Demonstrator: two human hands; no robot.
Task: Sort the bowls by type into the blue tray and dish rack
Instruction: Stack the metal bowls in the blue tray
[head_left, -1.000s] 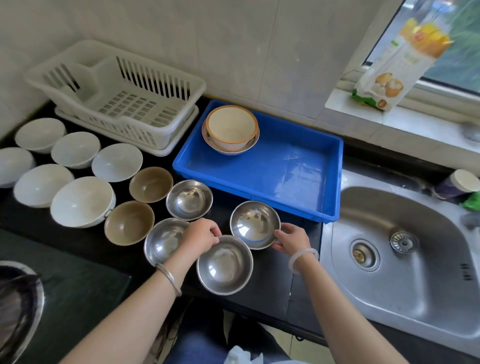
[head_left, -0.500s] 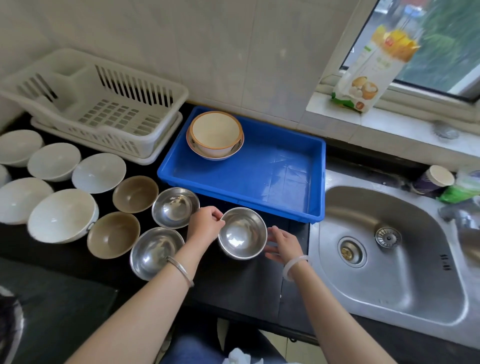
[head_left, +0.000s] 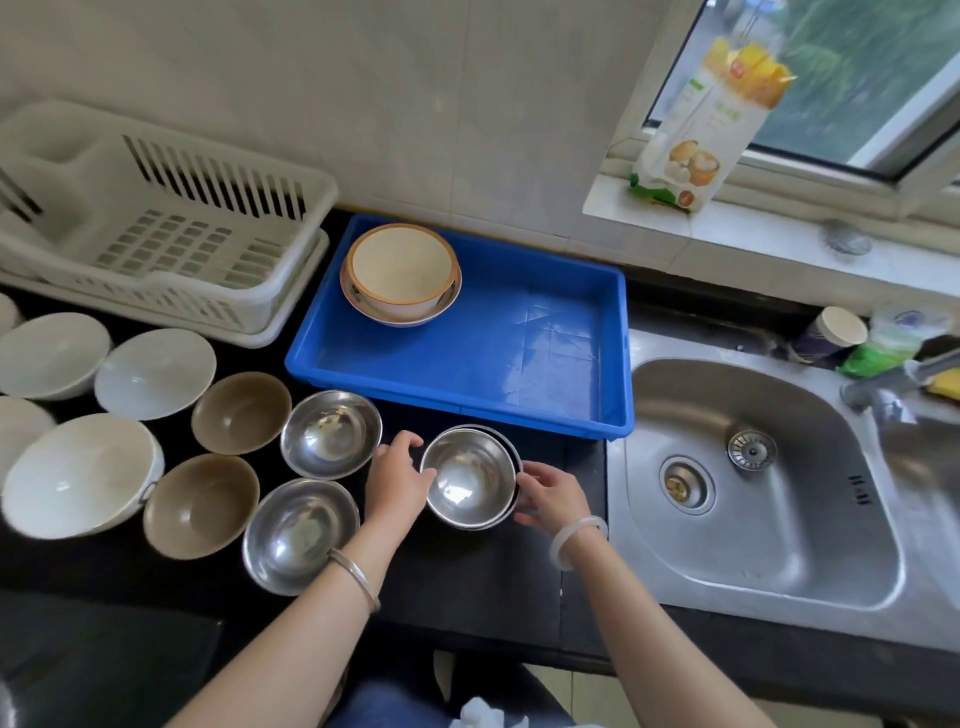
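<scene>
I grip stacked steel bowls (head_left: 470, 478) beside the blue tray (head_left: 566, 410) with both hands; only two bowls (head_left: 400, 273) sorted, rack (head_left: 171, 228) empty

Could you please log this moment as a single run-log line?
left hand: on nested steel bowls | right hand: same bowls | blue tray: two cream bowls | dish rack: no bowls

The dish rack (head_left: 156, 244) is cut by the left edge, and its far corner is blurred. Some white bowls (head_left: 15, 431) at the left edge show only in part. The lower steel bowl (head_left: 511, 457) of the nested pair shows only a thin rim. The tap (head_left: 904, 379) is blurred and cut by the right edge.
</scene>
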